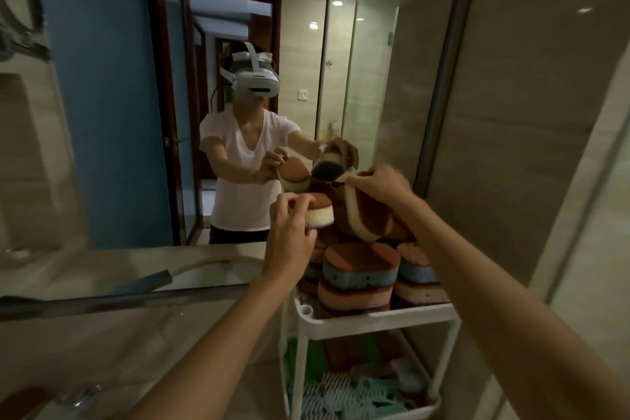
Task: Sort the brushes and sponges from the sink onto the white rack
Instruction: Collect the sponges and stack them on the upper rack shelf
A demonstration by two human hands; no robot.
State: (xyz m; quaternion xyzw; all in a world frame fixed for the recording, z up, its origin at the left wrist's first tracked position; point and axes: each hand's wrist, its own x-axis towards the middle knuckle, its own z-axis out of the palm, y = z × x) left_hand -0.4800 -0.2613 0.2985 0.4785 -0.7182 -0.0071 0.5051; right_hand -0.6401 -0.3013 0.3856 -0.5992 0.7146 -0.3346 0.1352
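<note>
My left hand (289, 235) holds a small cream sponge with a brown top (319, 212) above the white rack (375, 319). My right hand (385, 182) grips a larger cream and brown sponge (366, 215), tilted on edge over the pile. On the rack's top shelf stand stacked sponges with brown tops and blue and pink layers (358, 274), a second stack (417, 274) to the right. The lower shelves hold green items and pale ridged things (344, 392). The sink is out of view apart from a tap at the bottom left.
A large mirror (204, 95) behind the counter reflects a person in a white shirt with a headset. A grey hose and dark bar (136, 297) cross the marble counter to the left. A tiled wall stands close on the right of the rack.
</note>
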